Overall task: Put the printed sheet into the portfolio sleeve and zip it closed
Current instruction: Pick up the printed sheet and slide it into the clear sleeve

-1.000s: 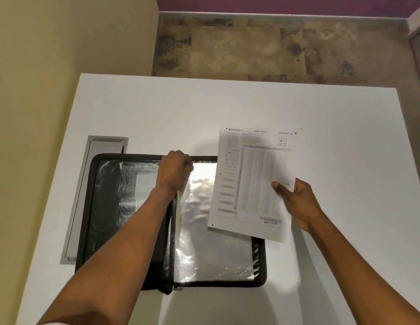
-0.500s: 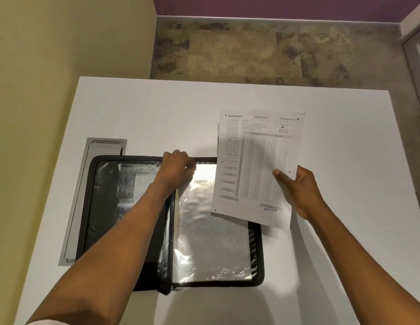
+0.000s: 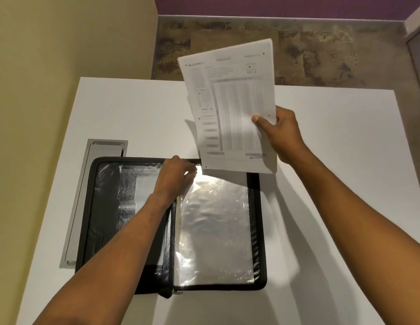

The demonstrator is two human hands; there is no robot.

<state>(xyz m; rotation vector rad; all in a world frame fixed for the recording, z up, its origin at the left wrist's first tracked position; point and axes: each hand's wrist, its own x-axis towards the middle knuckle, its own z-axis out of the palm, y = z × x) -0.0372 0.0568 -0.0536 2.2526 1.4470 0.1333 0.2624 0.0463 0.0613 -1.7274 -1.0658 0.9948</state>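
A black zip portfolio (image 3: pixel 257 231) lies open flat on the white table (image 3: pixel 333 160). Its right half shows a shiny clear plastic sleeve (image 3: pixel 213 228). My left hand (image 3: pixel 176 179) rests at the sleeve's top edge near the spine, fingers curled on the plastic. My right hand (image 3: pixel 279 134) holds the printed sheet (image 3: pixel 230 106) by its right edge, lifted off the table and tilted, its lower edge just above the portfolio's top right corner. The sheet carries a grid of small print and looks slightly blurred.
A grey metal cable hatch (image 3: pixel 96 184) is set into the table, partly under the portfolio's left side. A yellow wall (image 3: pixel 51 66) runs along the left. Beyond the table's far edge lies a mottled brown floor (image 3: pixel 321 48).
My right hand has lifted the sheet up and away from the table, raising it above the portfolio's top edge. My left hand has stayed at the sleeve's top.
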